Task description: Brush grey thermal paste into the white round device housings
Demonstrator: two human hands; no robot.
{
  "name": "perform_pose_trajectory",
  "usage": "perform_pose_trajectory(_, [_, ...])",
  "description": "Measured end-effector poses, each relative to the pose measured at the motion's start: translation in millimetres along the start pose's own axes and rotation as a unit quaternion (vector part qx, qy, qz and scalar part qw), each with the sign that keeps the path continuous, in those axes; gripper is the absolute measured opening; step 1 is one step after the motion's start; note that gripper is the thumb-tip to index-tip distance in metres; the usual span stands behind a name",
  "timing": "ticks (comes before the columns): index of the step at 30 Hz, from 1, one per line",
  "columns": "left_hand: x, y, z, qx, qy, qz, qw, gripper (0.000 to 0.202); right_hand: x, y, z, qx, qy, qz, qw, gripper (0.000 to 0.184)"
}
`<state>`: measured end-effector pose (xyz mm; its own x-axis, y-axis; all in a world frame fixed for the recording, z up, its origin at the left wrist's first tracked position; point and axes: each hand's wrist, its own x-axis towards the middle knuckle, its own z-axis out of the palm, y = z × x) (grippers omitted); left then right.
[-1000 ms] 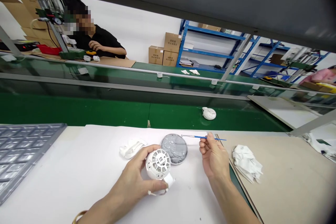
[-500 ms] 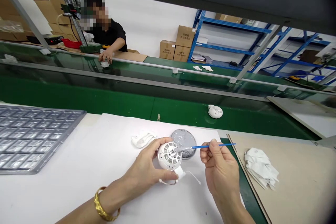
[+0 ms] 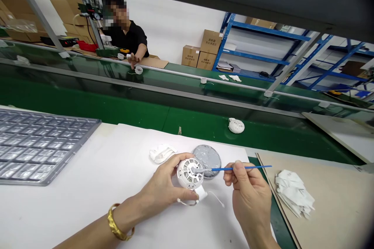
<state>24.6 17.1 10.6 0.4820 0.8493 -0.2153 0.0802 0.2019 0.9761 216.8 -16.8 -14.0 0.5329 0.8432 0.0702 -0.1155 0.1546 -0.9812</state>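
Observation:
My left hand [image 3: 163, 186] grips a round white plastic housing [image 3: 187, 182] with a slotted, spoke-like face turned up. A white cable with a small plug hangs from the housing's lower side. Between the thumb and fingers of my right hand [image 3: 248, 190] is a thin blue brush [image 3: 228, 169], held nearly level. Its grey-coated tip rests on or just over the middle of the slotted face. Behind the housing, partly hidden by it, lies a round dish of grey paste [image 3: 209, 157]. A crumpled white tissue [image 3: 162, 153] is beside my left fingers.
A clear compartment tray [image 3: 43, 144] lies at left on the white sheet. Another white housing [image 3: 236, 125] sits on the green belt. Crumpled tissue [image 3: 293, 192] lies on the board at right. Across the line, a co-worker's hand [image 3: 134, 60] is near a small white part [image 3: 138, 70].
The brush tip has moved left, onto the middle of the housing's face. The co-worker's hand has drawn off the white part. The whole view has shifted slightly.

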Motion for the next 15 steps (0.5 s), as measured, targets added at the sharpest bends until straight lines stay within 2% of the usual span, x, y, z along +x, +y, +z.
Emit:
perform_pose_trajectory(7, [0,-2,-2.8,0.009,-0.002,0.007,1.000,0.070,1,-10,-3,-0.024,0.009,-0.033,0.999,0.028])
perform_pose_trajectory(15, [-1,-3,-3.8,0.007,-0.010,0.005,1.000,0.070,2,-25,4,0.004,0.011,-0.056,0.998,0.026])
